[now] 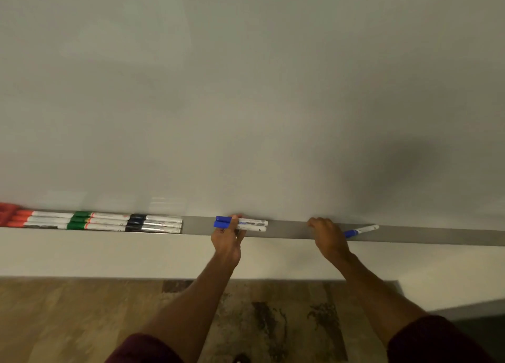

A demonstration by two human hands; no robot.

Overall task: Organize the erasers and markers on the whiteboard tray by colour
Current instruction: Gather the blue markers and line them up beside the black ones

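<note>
A grey whiteboard tray [289, 230] runs across the view. At its left lie rows of markers grouped by cap: red-capped markers [41, 219], green-capped markers [93, 220] and black-capped markers [153, 222]. A red eraser [6, 212] shows at the far left edge. My left hand [228, 239] grips two blue-capped markers [246, 224] that lie side by side on the tray. My right hand [328, 237] rests on the tray with curled fingers, holding nothing that I can see. A single blue-capped marker [362, 230] lies tilted just right of that hand.
The whiteboard [246, 103] fills the upper view. A pale wall strip [109, 253] sits below the tray, above a wood-pattern floor [82, 321]. The tray's right stretch [451, 237] holds nothing visible.
</note>
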